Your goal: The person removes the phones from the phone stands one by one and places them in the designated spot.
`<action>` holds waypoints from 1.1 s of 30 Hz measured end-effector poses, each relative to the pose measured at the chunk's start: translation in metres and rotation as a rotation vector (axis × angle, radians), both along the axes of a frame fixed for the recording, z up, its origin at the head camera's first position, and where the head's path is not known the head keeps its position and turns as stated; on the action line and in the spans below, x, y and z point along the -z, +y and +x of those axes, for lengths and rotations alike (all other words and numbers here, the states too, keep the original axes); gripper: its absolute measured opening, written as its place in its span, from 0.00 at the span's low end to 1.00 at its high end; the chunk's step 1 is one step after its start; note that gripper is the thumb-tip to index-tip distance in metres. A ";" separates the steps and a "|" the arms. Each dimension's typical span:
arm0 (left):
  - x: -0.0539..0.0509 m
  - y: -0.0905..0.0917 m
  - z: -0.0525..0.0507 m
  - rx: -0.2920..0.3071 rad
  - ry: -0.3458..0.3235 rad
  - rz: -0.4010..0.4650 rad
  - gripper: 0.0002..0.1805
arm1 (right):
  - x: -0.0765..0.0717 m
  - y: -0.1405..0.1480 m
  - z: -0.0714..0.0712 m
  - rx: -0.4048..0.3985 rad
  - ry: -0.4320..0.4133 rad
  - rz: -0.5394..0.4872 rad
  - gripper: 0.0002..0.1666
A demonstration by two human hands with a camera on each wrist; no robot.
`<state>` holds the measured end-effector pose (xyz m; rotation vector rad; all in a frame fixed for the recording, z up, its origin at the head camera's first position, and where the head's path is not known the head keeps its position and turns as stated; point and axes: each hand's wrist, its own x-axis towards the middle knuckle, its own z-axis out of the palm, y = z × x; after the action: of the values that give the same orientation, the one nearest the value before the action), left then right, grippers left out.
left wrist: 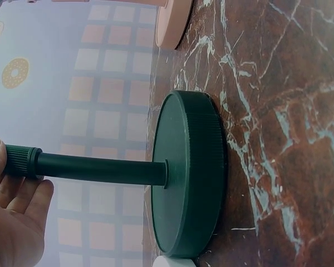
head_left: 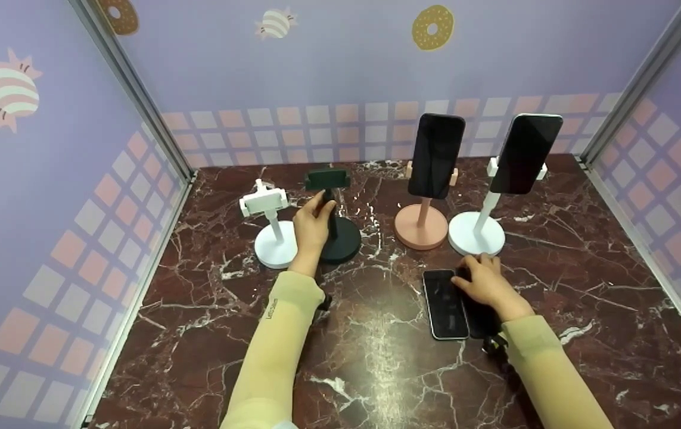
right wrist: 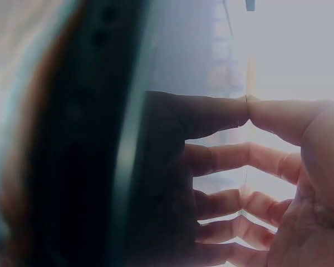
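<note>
My left hand (head_left: 311, 227) pinches the upper neck of a dark green phone stand (head_left: 340, 241) between thumb and fingers. The stand's round base rests on the table, and its cradle holds no phone. In the left wrist view, fingers surround the ribbed collar. My right hand (head_left: 486, 286) lies over a dark phone (head_left: 481, 320) flat on the table, partly hiding it. In the right wrist view, the thumb and fingertips touch the phone's glossy screen (right wrist: 167, 178), which mirrors them. Beside it, on its left, lies another phone (head_left: 446, 305), screen up.
A white phone stand (head_left: 276, 243) without a phone stands left of the green one. Farther right, a pink stand (head_left: 420, 226) and a taller white stand (head_left: 476, 233) each carry an upright phone. Patterned wall panels (head_left: 352, 71) enclose the marbled table (head_left: 364, 369).
</note>
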<state>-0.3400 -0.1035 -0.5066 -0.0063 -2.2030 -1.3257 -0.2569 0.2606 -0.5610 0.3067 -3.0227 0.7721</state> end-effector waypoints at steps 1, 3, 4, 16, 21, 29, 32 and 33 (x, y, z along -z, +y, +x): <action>0.000 0.000 0.000 -0.001 0.000 0.000 0.22 | 0.000 0.000 0.000 0.000 0.000 -0.002 0.18; 0.000 0.000 -0.001 -0.004 0.000 -0.002 0.22 | 0.000 0.000 0.000 0.000 0.004 -0.003 0.18; 0.000 0.000 -0.001 -0.005 0.001 -0.002 0.22 | 0.000 0.000 0.000 0.000 0.007 -0.005 0.18; 0.000 0.000 0.001 -0.025 0.024 -0.015 0.23 | -0.001 -0.002 0.000 -0.001 0.005 -0.002 0.19; 0.000 0.002 0.002 -0.008 0.037 0.013 0.22 | -0.005 -0.002 0.000 0.015 -0.024 0.025 0.21; 0.001 0.005 0.004 -0.018 0.060 0.053 0.22 | -0.011 -0.005 -0.001 -0.003 0.078 0.009 0.20; 0.004 0.006 0.005 -0.007 0.081 0.104 0.22 | -0.013 -0.006 -0.002 -0.002 0.103 -0.015 0.20; 0.004 0.006 0.006 0.000 0.086 0.126 0.22 | -0.014 -0.006 -0.003 0.001 0.109 -0.023 0.20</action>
<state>-0.3337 -0.0973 -0.5109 -0.0153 -2.0452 -1.4358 -0.2595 0.2547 -0.5475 0.3360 -2.9096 0.7636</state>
